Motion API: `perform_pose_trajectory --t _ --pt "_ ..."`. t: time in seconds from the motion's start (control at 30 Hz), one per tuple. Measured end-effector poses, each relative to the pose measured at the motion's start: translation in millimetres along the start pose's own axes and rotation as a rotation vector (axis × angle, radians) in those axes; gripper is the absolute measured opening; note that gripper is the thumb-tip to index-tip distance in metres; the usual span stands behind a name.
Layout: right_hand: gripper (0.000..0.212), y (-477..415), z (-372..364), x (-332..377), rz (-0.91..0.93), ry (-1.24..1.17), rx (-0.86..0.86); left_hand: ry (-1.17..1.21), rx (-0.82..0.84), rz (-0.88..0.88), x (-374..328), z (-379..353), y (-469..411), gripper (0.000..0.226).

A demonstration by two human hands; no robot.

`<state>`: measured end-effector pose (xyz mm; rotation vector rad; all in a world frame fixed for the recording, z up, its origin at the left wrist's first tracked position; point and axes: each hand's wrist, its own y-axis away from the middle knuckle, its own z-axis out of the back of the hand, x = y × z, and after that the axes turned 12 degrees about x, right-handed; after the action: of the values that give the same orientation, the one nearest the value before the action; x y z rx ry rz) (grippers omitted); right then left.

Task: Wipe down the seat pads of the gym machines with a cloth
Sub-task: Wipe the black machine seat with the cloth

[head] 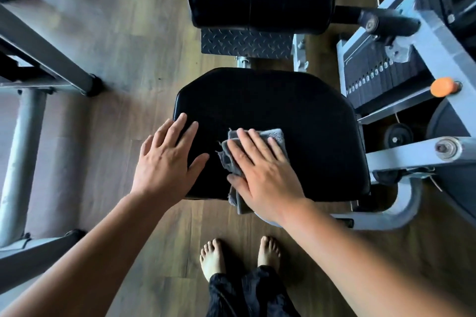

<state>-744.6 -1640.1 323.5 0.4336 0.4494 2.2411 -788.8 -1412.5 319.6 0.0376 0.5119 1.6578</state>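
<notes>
Neighbouring frame (25, 152): grey metal tubes with black rubber feet, far to my left on the wood floor (123, 41), well apart from the seat.
My left hand (168, 157): lies flat on the near left corner of the seat pad, fingers straight and spread, thumb out to the right. It holds nothing. The heel of the palm hangs past the pad's edge.
Seat pad (296, 116): black, glossy, with clipped corners. It fills the middle of my view, under both my hands.
Cloth (277, 134): grey and folded, frayed on its left edge. It lies on the near middle of the seat pad, just right of my left hand, and its lower end droops over the pad's near edge.
My right hand (260, 170): flat on top of the cloth, fingers straight and close together, pressing it to the pad. The thumb lies along the cloth's near left side. Nothing is pinched or curled round.
My feet (213, 257): bare, on the floor just short of the seat, with black trouser legs (247, 293) above them.
Roller pad (260, 5): black and padded, across the far side of the machine, beyond the seat.
Footplate (244, 42): dark tread plate between the roller pad and the seat.
Weight stack (373, 74): black plates in a pale grey frame, right of the seat.
Orange knob (441, 87): on the frame at the far right, beside the weight stack.
</notes>
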Motion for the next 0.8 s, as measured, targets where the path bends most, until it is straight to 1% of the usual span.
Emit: perform_pose_trajectory --t 0.1,0.23,0.3,0.37,0.5,0.53,0.6,0.67,0.8 --pt "0.065 -34 17 -9 0.014 -0.028 -0.009 0.024 0.007 0.008 19 4 5 0.074" --pt "0.064 -127 51 -11 -0.096 -0.054 0.006 0.059 0.024 0.002 36 6 10 0.076" --pt "0.063 -149 56 -5 -0.113 -0.036 0.003 0.077 0.023 0.007 41 5 14 0.076" --pt "0.063 -141 52 1 -0.066 -0.031 0.008 0.104 0.028 0.024 46 2 19 0.078" --pt "0.066 -73 30 21 0.164 0.048 0.042 0.191 0.063 0.019 55 -9 28 0.081" --pt "0.066 -64 26 23 0.197 0.066 0.053 0.215 0.073 0.009 57 -11 30 0.081" --pt "0.064 -72 30 19 0.222 0.065 0.067 0.245 0.081 -0.011 60 -14 32 0.081" --pt "0.061 -107 43 17 0.18 0.041 0.048 0.251 0.087 -0.028 62 -16 34 0.082" --pt "0.059 -176 62 33 -0.07 -0.042 -0.001 0.266 0.104 -0.061 68 -16 39 0.086"
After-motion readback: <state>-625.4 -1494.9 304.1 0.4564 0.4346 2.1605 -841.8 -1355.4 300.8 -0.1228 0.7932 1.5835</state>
